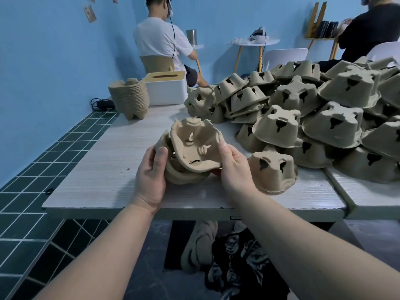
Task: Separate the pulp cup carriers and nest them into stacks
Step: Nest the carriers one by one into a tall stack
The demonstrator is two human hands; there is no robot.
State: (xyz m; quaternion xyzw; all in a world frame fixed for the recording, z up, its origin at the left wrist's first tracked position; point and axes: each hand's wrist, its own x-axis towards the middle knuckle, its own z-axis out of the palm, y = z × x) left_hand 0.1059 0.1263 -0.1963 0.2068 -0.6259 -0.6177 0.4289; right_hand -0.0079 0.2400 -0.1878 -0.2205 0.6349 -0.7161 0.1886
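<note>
Upper left of the frame: a finished stack (pixel 129 98) of nested carriers stands on the bench (pixel 104 169), cups down, just beside a white tissue box (pixel 165 87). A dark cable lies at the bench's far left corner.

Centre of the frame, near the front edge: the left hand (pixel 151 176) grips the side of a small nested bundle (pixel 184 174), thumb curled over its left wall. On top sits a top carrier (pixel 194 146), cups opening up toward the camera and tilted, not yet seated flat in the bundle beneath.

Just right of it, the right hand (pixel 233 167) holds the top carrier's right rim, thumb on the upper edge, fingers hidden beneath. Both grips are closed on pulp, not wide.

Judgement on the step: this looks like seating one carrier into the held stack. To do it well, the cup wells should line up with those below before pressing; the tilt suggests one corner is riding high. Even pressure at both rims would settle it better than force at one side, since the pulp rim looks thin and already wavy.

Right of the hands: a single loose carrier (pixel 272 172) lies upside down, touching the right forearm's side of the bench. Beyond it, filling the right half of the frame, a large heap (pixel 313 118) of upturned carriers waits unsorted.

Most of the task appears still ahead.
</note>
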